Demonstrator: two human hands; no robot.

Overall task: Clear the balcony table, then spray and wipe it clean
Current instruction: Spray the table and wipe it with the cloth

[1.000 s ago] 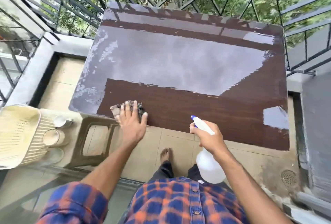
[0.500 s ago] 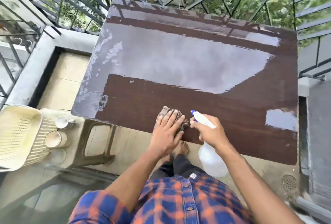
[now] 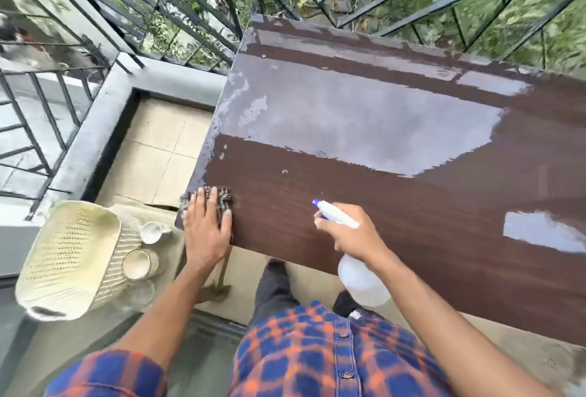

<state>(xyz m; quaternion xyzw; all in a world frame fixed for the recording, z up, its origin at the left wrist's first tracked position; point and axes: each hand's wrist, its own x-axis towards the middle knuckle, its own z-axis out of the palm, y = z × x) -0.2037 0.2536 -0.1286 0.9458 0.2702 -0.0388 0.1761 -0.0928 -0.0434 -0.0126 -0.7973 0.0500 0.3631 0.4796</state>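
Observation:
The dark brown wooden table [image 3: 396, 212] fills the middle and right of the head view, with wet grey sheen across its far half and a patch near the right edge. My left hand [image 3: 206, 228] presses flat on a dark patterned cloth [image 3: 218, 195] at the table's near left corner. My right hand [image 3: 352, 235] grips the neck of a white spray bottle [image 3: 361, 279] with a blue nozzle, held over the table's near edge, the nozzle pointing left.
A cream plastic basket [image 3: 66, 257] lies on a low stool at the left, with a white cup [image 3: 152, 231] and a glass jar [image 3: 138, 265] beside it. Black metal railing [image 3: 190, 16] encloses the balcony behind and left of the table. Beige floor tiles [image 3: 158, 155] show between.
My left hand slid the cloth right toward the spray bottle, then back left to the near left corner. The right hand kept holding the bottle in about the same place.

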